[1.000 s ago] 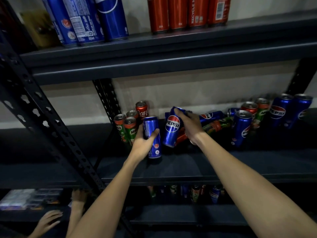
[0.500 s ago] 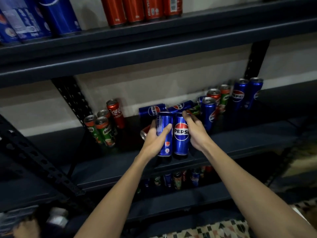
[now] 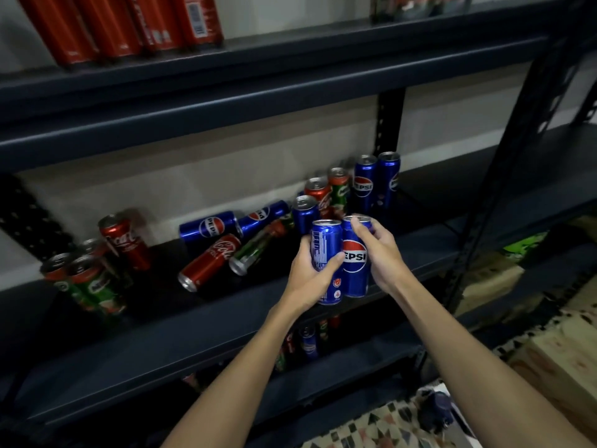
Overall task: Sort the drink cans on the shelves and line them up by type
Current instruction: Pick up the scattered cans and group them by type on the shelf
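My left hand (image 3: 311, 270) grips an upright blue Pepsi can (image 3: 326, 250), and my right hand (image 3: 379, 250) grips a second blue Pepsi can (image 3: 355, 273) pressed against it, both over the front of the middle shelf (image 3: 193, 321). Behind them lie two toppled Pepsi cans (image 3: 210, 226), a fallen red Coca-Cola can (image 3: 210, 261) and a fallen green can (image 3: 255, 252). Two upright Pepsi cans (image 3: 365, 184) stand at the back right beside a red and a green can (image 3: 339, 189). At the left stand green Milo cans (image 3: 93, 286) and a red Coca-Cola can (image 3: 124, 240).
Red cans (image 3: 129, 24) line the upper shelf. More cans (image 3: 308, 342) show on the lower shelf beneath my arms. A black perforated upright (image 3: 504, 176) rises at the right, with cardboard boxes (image 3: 555, 357) and a patterned floor beyond it.
Both hands carried their Pepsi cans to the right along the shelf, keeping them side by side. My view swung right, so the blue cans on the upper shelf left the frame.
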